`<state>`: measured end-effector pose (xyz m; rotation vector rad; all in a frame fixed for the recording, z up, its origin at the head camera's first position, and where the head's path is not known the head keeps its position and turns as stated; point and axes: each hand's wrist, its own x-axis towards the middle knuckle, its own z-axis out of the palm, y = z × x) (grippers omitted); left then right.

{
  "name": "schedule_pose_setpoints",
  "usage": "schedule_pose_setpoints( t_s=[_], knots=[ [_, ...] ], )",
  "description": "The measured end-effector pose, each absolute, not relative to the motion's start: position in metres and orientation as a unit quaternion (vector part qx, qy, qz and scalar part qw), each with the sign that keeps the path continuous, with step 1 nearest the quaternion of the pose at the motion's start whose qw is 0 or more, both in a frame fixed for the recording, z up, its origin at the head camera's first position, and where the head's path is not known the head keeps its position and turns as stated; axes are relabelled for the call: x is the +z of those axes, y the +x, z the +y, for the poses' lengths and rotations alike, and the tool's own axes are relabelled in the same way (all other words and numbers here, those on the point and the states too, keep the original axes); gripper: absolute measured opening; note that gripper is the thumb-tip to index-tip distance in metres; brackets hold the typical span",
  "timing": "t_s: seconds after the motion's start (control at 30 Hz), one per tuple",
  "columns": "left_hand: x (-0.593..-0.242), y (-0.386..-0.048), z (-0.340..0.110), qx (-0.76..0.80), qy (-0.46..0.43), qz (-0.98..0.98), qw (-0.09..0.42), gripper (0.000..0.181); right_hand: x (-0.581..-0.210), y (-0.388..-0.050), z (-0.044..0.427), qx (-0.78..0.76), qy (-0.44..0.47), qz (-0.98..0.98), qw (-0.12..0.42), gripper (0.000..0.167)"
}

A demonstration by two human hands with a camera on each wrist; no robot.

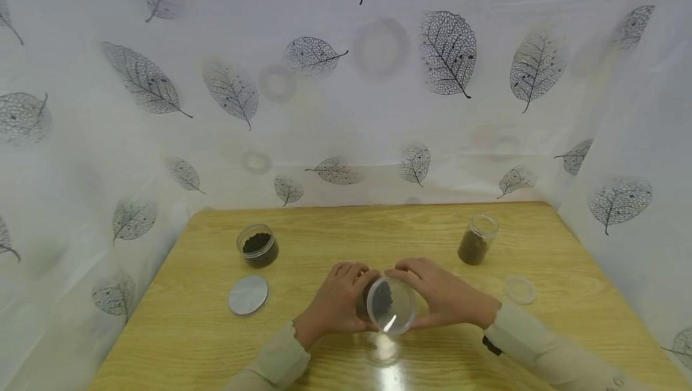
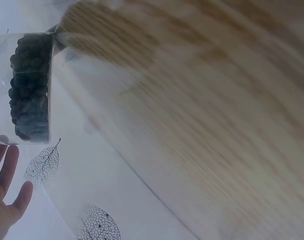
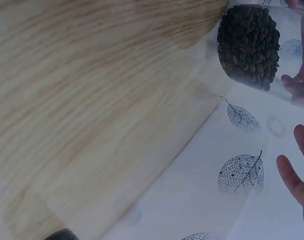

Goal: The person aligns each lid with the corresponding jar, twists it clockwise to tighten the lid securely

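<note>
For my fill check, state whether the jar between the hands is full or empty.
Partly filled: in both wrist views, dark beans occupy one end of the clear jar, leaving see-through space beyond them.

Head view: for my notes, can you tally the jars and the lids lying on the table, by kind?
Jars: 3 (clear low jar, clear held jar, clear tall jar)
Loose lids: 2 (silver lid, translucent lid)
Total: 5
</note>
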<state>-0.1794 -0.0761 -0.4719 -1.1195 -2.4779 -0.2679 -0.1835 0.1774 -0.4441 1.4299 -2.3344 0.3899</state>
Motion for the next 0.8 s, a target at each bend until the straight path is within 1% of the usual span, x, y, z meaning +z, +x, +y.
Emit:
schedule_pose_setpoints(
  t_s=[0.13, 0.4, 0.67, 0.8],
  knots=[
    [-0.4718, -0.1789, -0.0755, -0.098, -0.403, -0.886, 0.205, 0.096, -0.4457, -0.1793, 0.1776, 0.148, 0.508, -0.826, 0.195, 0.09],
    [-0.4725, -0.1797, -0.0745, -0.098, -0.405, -0.882, 0.22, 0.096, -0.4441, -0.1787, 0.1761, 0.173, 0.535, -0.799, 0.212, 0.096],
    [-0.4743, -0.1807, -0.0757, -0.098, -0.408, -0.879, 0.228, 0.097, -0.4395, -0.1779, 0.1738, 0.189, 0.555, -0.791, 0.177, 0.098],
    [-0.4748, -0.1808, -0.076, -0.097, -0.41, -0.876, 0.234, 0.097, -0.4412, -0.1751, 0.1734, 0.198, 0.543, -0.796, 0.179, 0.1]
  ],
)
